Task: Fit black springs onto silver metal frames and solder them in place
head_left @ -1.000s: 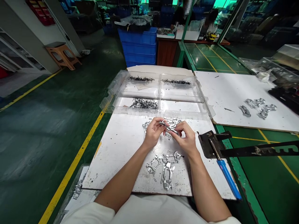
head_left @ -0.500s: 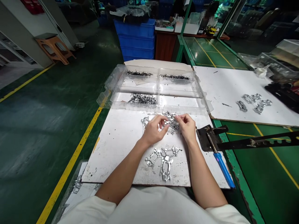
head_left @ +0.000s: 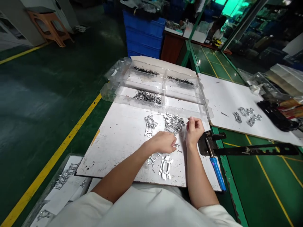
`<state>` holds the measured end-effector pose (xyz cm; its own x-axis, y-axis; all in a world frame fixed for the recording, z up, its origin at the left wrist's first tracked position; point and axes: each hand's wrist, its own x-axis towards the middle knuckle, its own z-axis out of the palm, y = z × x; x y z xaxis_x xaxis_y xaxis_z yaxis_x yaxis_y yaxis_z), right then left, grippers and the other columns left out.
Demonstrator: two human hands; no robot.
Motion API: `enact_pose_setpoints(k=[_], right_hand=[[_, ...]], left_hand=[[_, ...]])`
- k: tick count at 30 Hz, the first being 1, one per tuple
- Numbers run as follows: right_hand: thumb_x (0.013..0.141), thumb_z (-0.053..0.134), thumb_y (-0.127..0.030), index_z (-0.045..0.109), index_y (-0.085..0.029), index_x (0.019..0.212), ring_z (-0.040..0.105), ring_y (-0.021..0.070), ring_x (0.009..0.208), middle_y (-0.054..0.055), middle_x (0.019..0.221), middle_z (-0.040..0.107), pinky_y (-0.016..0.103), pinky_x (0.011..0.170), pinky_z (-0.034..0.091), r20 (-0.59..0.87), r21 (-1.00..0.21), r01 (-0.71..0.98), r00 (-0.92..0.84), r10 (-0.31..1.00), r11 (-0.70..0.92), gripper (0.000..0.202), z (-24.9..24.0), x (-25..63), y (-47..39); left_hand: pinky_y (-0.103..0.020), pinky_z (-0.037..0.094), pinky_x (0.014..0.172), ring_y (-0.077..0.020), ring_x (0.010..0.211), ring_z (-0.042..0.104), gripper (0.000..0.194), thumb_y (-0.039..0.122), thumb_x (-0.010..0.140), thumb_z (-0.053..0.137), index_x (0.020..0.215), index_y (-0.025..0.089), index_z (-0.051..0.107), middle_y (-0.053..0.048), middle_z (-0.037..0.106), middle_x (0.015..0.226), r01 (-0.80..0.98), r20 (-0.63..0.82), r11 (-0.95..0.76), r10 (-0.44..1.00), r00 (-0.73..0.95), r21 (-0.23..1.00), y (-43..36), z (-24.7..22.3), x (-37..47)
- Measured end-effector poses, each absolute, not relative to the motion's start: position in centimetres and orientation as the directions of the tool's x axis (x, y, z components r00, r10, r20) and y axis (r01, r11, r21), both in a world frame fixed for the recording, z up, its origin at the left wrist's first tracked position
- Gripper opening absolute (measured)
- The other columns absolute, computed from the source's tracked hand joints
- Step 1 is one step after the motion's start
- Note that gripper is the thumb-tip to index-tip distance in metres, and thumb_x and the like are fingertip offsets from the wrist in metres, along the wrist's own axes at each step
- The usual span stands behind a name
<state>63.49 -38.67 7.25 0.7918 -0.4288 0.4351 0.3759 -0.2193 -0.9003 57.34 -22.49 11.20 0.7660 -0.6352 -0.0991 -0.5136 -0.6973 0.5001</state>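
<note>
Castings (head_left: 174, 123) lie heaped close in, likely for short reach; left hand (head_left: 164, 141) pinches a loose casting (head_left: 177, 145), right hand (head_left: 194, 128) fingertips pressed together, can't tell on what.

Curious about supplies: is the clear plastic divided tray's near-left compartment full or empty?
Partly filled: tangled black wiry pieces lie rightward, leaving its left mostly bare.

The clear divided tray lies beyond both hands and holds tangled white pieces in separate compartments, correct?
Not the colour: the head view shows tangled black pieces. The clear divided tray does hold them in separate compartments, beyond the left hand and right hand.
</note>
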Motion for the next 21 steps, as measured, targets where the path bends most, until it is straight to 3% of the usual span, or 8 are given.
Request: enact_pose_setpoints(k=[4,7,10,13,15,17,21], right_hand=[[0.085,0.066,-0.057,0.059,-0.017,0.077,0.042,0.0100,0.051,-0.004,0.061,0.051,0.024,0.049,0.033,0.442,-0.897,0.404,0.809,-0.387,-0.180,0.041,8.4,62.8,-38.0],[0.083,0.070,-0.053,0.062,-0.017,0.078,0.043,0.0103,0.050,-0.002,0.062,0.055,0.024,0.047,0.032,0.456,-0.889,0.437,0.822,-0.341,-0.135,0.037,10.0,63.0,-37.5],[0.083,0.070,-0.053,0.066,-0.017,0.083,0.040,0.0096,0.046,-0.002,0.061,0.057,0.024,0.045,0.030,0.443,-0.894,0.419,0.878,-0.180,-0.158,0.036,11.6,64.5,-36.5],[0.083,0.068,-0.053,0.070,-0.015,0.088,0.045,0.0117,0.049,0.001,0.067,0.063,0.026,0.048,0.036,0.376,-0.868,0.362,0.926,0.027,-0.338,0.038,13.2,68.0,-34.1],[0.088,0.060,-0.049,0.071,-0.015,0.092,0.055,0.0160,0.059,0.006,0.076,0.069,0.028,0.057,0.043,0.318,-0.735,0.355,0.933,0.168,-0.578,0.036,14.3,71.0,-31.8],[0.094,0.050,-0.042,0.071,-0.019,0.108,0.065,0.0195,0.078,0.007,0.088,0.073,0.030,0.070,0.048,0.185,-0.423,0.363,0.932,0.313,-0.830,0.034,15.4,73.9,-29.3],[0.083,0.065,-0.029,0.075,-0.016,0.098,0.068,0.0302,0.094,0.016,0.095,0.073,0.039,0.083,0.048,0.078,-0.238,0.326,0.945,0.317,-0.915,0.022,16.5,78.0,-24.9]], left_hand=[[-0.030,0.039,0.064,-0.0191,0.079,0.057,0.020,0.035,0.081,0.060,0.075,0.020,0.050,-0.004,0.061,0.090,-0.467,0.118,-0.565,-0.544,0.831,0.680,-21.5,11.1,57.7],[-0.028,0.043,0.063,-0.0166,0.071,0.057,0.016,0.031,0.083,0.061,0.083,0.021,0.049,-0.002,0.059,0.082,-0.348,0.235,-0.309,-0.349,0.907,0.885,-21.0,10.6,58.2],[-0.025,0.042,0.050,-0.0139,0.059,0.058,0.018,0.031,0.082,0.061,0.090,0.021,0.048,-0.001,0.058,0.079,-0.158,0.164,0.048,-0.164,0.973,0.986,-20.8,10.0,58.9],[-0.023,0.038,0.042,-0.0084,0.049,0.052,0.021,0.025,0.075,0.067,0.089,0.018,0.052,-0.003,0.061,0.089,-0.091,0.099,0.304,-0.012,0.995,0.948,-20.5,9.8,59.6],[-0.023,0.037,0.041,-0.0049,0.045,0.048,0.025,0.018,0.069,0.068,0.091,0.016,0.055,-0.003,0.062,0.096,-0.086,0.067,0.397,0.061,0.996,0.914,-20.3,10.0,59.9],[-0.023,0.038,0.041,-0.0039,0.043,0.046,0.029,0.014,0.066,0.068,0.093,0.016,0.057,-0.003,0.063,0.096,-0.077,0.028,0.466,0.112,0.993,0.881,-19.9,10.1,60.0],[-0.023,0.038,0.041,-0.0037,0.040,0.045,0.027,0.012,0.064,0.068,0.089,0.015,0.057,0.000,0.063,0.086,-0.089,-0.009,0.525,0.182,0.983,0.846,-19.3,10.2,60.4]])
